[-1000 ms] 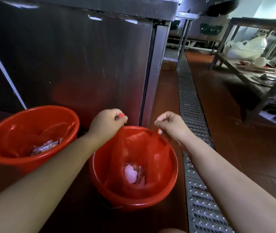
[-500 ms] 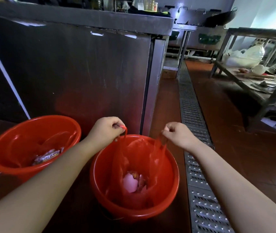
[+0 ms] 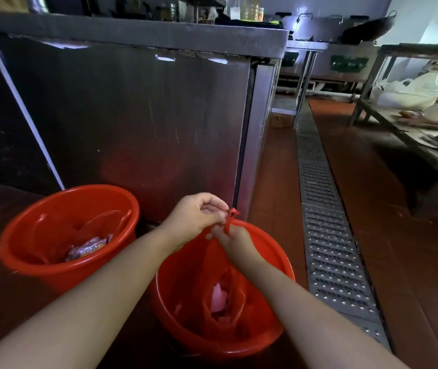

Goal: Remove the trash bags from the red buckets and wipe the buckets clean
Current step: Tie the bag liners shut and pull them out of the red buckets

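Two red buckets stand on the floor. The near bucket (image 3: 279, 265) holds a red trash bag (image 3: 220, 296) with pale rubbish inside. Both hands meet above this bucket's far rim. My left hand (image 3: 194, 217) pinches the bag's twisted handles (image 3: 230, 217). Just below it, my right hand (image 3: 235, 239) grips the gathered neck of the same bag. The far-left bucket (image 3: 18, 249) holds another red bag (image 3: 87, 230) with a shiny wrapper lying in it.
A steel counter cabinet (image 3: 146, 115) rises directly behind the buckets. A metal drain grate (image 3: 327, 235) runs along the tiled floor at right. Beyond it stands a low metal rack (image 3: 409, 134) with white sacks and clutter.
My hands, spread apart over the near bucket before, have come together. The bag's open mouth is now gathered into a bunch between them. The camera view has tilted up slightly.
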Action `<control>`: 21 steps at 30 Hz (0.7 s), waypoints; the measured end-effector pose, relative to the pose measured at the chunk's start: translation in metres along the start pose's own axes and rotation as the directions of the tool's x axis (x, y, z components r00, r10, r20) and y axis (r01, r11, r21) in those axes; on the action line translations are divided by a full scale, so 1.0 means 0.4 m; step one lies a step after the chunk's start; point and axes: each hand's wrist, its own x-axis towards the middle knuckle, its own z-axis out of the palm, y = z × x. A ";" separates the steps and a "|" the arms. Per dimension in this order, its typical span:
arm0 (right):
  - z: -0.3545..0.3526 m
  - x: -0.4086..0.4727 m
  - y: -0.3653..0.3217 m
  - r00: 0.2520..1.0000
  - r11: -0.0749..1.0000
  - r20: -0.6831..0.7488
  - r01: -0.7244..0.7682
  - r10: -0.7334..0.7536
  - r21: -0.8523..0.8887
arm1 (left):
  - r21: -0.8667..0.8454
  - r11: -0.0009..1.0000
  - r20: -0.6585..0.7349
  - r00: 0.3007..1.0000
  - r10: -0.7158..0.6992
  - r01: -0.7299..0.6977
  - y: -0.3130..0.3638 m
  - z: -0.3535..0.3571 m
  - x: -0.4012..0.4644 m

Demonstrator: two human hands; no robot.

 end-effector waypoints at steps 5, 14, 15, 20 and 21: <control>-0.039 -0.008 0.001 0.991 0.935 0.053 -0.131 0.120 0.329 | 0.516 0.848 0.080 0.992 0.095 -0.123 -0.086 -0.027 0.035; -0.081 -0.009 0.024 0.975 0.824 0.120 -0.224 0.189 0.520 | 0.279 0.960 -0.117 0.991 0.060 -0.025 -0.122 0.044 0.014; -0.089 -0.011 0.024 0.969 0.791 0.132 -0.248 0.211 0.559 | 0.199 0.980 -0.111 0.993 0.030 -0.007 -0.124 0.053 0.002; -0.132 -0.008 0.042 0.939 0.715 0.199 -0.342 0.279 0.610 | 0.012 0.991 0.036 0.990 -0.137 0.137 -0.157 0.070 -0.034; -0.136 -0.003 0.047 0.939 0.734 0.199 -0.343 0.279 0.586 | 0.007 0.989 0.017 0.989 -0.148 0.148 -0.161 0.070 -0.027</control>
